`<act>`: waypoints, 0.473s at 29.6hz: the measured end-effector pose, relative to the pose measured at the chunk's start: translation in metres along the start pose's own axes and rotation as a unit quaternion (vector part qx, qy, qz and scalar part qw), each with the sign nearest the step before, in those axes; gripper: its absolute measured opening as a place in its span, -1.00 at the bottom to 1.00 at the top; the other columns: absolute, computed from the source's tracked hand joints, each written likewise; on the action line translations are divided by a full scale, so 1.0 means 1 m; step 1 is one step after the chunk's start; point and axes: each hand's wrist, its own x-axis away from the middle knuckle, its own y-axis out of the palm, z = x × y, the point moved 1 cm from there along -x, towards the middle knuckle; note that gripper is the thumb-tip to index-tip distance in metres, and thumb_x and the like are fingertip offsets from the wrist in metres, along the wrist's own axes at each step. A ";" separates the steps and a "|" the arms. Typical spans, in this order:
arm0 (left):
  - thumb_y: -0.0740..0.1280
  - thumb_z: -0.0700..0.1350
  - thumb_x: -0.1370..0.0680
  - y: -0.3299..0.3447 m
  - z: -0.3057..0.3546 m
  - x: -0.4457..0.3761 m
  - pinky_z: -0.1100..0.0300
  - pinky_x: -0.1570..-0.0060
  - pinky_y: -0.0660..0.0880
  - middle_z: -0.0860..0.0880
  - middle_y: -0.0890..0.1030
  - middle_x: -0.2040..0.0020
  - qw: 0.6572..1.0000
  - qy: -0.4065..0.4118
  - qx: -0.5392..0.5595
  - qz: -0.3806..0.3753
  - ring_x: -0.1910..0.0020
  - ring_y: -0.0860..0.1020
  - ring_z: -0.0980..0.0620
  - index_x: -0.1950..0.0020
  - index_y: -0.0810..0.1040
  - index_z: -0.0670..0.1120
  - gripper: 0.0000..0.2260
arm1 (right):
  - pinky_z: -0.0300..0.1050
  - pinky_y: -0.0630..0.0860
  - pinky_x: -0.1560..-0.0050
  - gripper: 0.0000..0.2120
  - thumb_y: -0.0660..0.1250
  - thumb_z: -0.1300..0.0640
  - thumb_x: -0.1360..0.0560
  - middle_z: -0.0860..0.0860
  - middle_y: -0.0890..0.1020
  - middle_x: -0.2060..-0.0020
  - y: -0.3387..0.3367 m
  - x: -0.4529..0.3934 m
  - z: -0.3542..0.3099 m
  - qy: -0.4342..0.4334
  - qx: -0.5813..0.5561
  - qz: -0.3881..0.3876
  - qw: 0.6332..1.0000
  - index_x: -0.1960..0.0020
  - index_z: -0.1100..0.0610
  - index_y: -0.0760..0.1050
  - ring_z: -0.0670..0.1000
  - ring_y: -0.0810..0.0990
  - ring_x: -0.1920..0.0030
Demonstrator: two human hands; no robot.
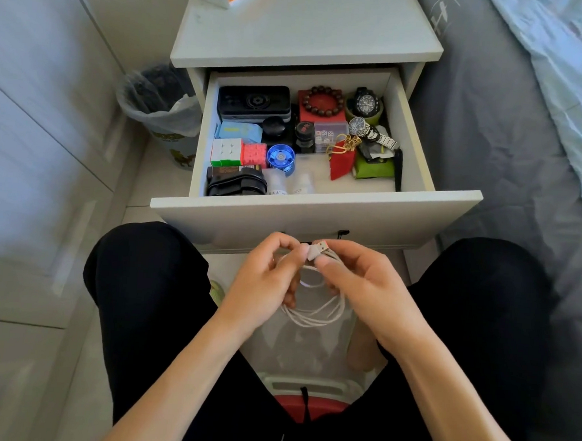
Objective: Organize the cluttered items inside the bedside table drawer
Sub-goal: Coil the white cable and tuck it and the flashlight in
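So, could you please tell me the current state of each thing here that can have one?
drawer: pulled open, packed with items
white cable: out of the drawer, coiled in loops, held by both hands
left hand: gripping the coil
right hand: pinching the cable near its USB plug
bin: lined with a bag, open
bead bracelet: resting on a red box

The drawer [316,218] looks like smooth, matt white wood. The blue yo-yo [280,158] is shiny metal. The bracelet [324,100] has glossy brown wooden beads. The red pouch [341,164] is soft cloth.
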 end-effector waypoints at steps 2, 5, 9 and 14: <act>0.34 0.04 -0.60 0.000 -0.001 0.001 0.17 0.46 0.44 0.03 0.47 0.47 1.000 0.003 -0.014 0.009 0.50 0.43 0.04 0.03 0.52 0.06 -0.91 | -0.18 0.56 0.00 -0.83 0.38 0.17 -0.55 -0.07 0.71 0.08 0.000 0.001 -0.001 -0.021 0.098 -0.024 0.995 -0.13 0.02 0.61 -0.11 0.66 0.05; 0.34 0.00 -0.62 0.004 -0.001 0.002 0.10 0.43 0.50 -0.02 0.54 0.43 1.000 0.004 -0.016 -0.007 0.49 0.50 -0.02 -0.09 0.56 0.10 -0.93 | -0.31 0.47 0.08 -0.77 0.31 0.25 -0.57 -0.20 0.66 0.18 -0.002 0.001 -0.001 -0.051 0.143 -0.001 0.988 -0.16 0.02 0.58 -0.20 0.61 0.14; 0.31 -0.04 -0.64 0.007 0.000 0.000 -0.01 0.30 0.56 -0.08 0.60 0.38 0.999 0.006 -0.032 -0.032 0.45 0.56 -0.06 0.01 0.68 0.00 -0.84 | -0.40 0.40 0.25 -0.82 0.28 0.18 -0.57 -0.18 0.60 0.32 0.002 0.002 0.003 -0.044 0.060 0.019 0.997 -0.07 -0.04 0.58 -0.21 0.53 0.32; 0.27 0.09 -0.62 0.007 0.007 -0.003 -0.04 -0.02 0.61 -0.09 0.73 0.14 0.996 0.019 -0.079 -0.027 0.10 0.69 -0.11 0.02 0.72 -0.04 -0.71 | -0.30 0.46 0.36 -0.82 0.31 0.04 -0.58 -0.06 0.62 0.40 0.005 -0.006 0.005 -0.075 0.089 0.163 0.980 0.18 0.02 0.57 -0.14 0.56 0.39</act>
